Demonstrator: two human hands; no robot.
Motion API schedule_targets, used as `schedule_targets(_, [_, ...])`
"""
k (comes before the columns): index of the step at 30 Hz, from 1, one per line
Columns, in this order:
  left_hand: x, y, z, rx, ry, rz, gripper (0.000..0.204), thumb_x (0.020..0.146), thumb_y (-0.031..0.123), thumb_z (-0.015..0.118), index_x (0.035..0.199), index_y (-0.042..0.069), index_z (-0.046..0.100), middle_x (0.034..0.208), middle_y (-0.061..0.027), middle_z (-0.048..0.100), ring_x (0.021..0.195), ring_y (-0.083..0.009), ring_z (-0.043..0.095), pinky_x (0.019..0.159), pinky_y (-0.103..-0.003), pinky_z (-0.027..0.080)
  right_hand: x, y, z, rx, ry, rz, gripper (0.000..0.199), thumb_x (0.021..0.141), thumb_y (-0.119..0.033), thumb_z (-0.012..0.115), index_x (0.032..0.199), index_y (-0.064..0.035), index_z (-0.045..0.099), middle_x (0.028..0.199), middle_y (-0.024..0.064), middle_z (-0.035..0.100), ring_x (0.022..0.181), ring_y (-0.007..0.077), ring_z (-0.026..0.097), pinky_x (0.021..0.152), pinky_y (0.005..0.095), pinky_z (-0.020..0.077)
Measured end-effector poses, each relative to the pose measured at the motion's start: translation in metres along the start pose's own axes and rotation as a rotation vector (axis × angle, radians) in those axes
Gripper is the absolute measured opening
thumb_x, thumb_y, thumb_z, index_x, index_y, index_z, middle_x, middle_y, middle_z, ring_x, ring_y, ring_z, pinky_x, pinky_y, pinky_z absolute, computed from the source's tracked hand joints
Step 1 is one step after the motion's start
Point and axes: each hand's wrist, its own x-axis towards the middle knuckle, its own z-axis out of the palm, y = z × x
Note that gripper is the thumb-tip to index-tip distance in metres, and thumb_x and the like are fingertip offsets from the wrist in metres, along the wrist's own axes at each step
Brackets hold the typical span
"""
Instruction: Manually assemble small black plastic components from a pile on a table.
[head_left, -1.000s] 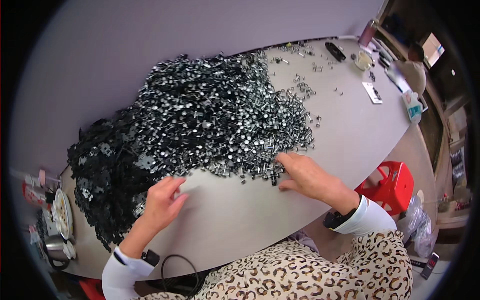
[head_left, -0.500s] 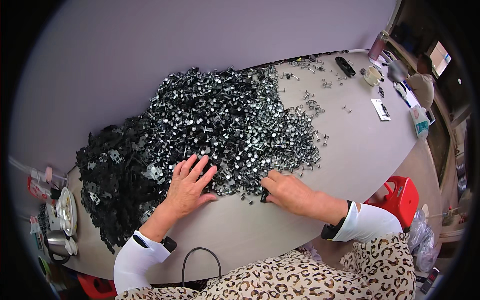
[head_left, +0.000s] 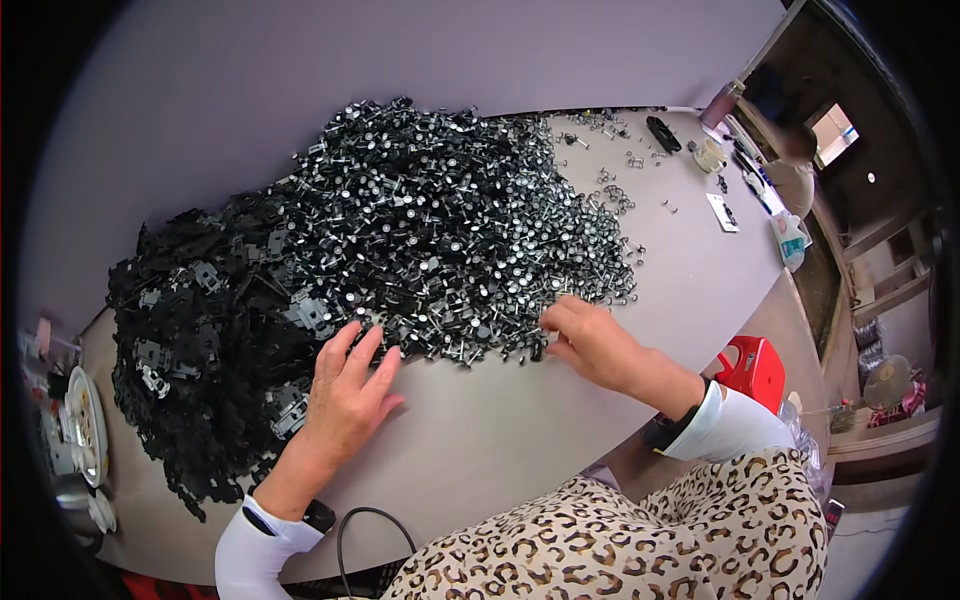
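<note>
A large heap of small metal pins with round heads and black parts (head_left: 430, 220) covers the middle of the table. My left hand (head_left: 347, 392) lies at the heap's near edge, fingers spread, nothing in it. At the near right edge of the same heap, my right hand (head_left: 598, 340) has its fingers bent, thumb and forefinger apart, with pins close to the fingertips. I see nothing held there, though the inner side of this hand is partly hidden. Left of the pins is a pile of flat black plastic pieces (head_left: 190, 400), with a few grey brackets (head_left: 308, 312) among them.
Loose pins lie on the far right of the grey table (head_left: 680, 270), near a black object (head_left: 663, 134), a cup (head_left: 710, 156) and a bottle (head_left: 722, 105). A plate (head_left: 88, 425) stands at left, a red stool (head_left: 752, 372) at right. Another person (head_left: 793, 175) sits beyond the table.
My right hand has opened from a pinch on a small dark piece and shifted up to the heap's edge. My left hand has moved slightly left and nearer me. The view has shifted.
</note>
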Motion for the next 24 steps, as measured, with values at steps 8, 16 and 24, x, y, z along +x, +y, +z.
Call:
schedule_targets(8, [-0.048, -0.003, -0.03, 0.051, 0.062, -0.166, 0.052, 0.05, 0.004, 0.079, 0.099, 0.001, 0.061, 0.106, -0.0135, 0.055, 0.1, -0.033, 0.048, 0.082, -0.043, 0.041, 0.033, -0.042, 0.025, -0.103, -0.18, -0.237, 0.017, 0.077, -0.011, 0.067, 0.084, -0.0046, 0.053, 0.085, 0.0106, 0.053, 0.075, 0.0311, 0.058, 0.058, 0.0404, 0.0489])
schedule_targets(16, [-0.058, 0.006, -0.03, 0.111, 0.066, -0.274, 0.04, 0.055, 0.0, 0.076, 0.093, 0.001, 0.063, 0.087, -0.0087, 0.053, 0.089, -0.0289, 0.049, 0.075, -0.04, 0.041, 0.048, -0.045, 0.053, -0.287, -0.167, -0.371, 0.008, 0.076, -0.01, 0.059, 0.079, -0.0041, 0.055, 0.078, 0.0088, 0.054, 0.075, 0.0269, 0.058, 0.057, 0.0392, 0.0497])
schedule_targets(24, [-0.037, 0.008, -0.018, -0.009, 0.069, -0.318, 0.04, 0.06, -0.002, 0.072, 0.098, 0.001, 0.062, 0.09, -0.0104, 0.055, 0.091, -0.0295, 0.048, 0.077, -0.039, 0.041, 0.054, -0.04, 0.051, -0.101, -0.206, -0.436, 0.007, 0.075, -0.005, 0.054, 0.08, -0.0017, 0.058, 0.078, 0.0127, 0.053, 0.078, 0.031, 0.058, 0.062, 0.0413, 0.0488])
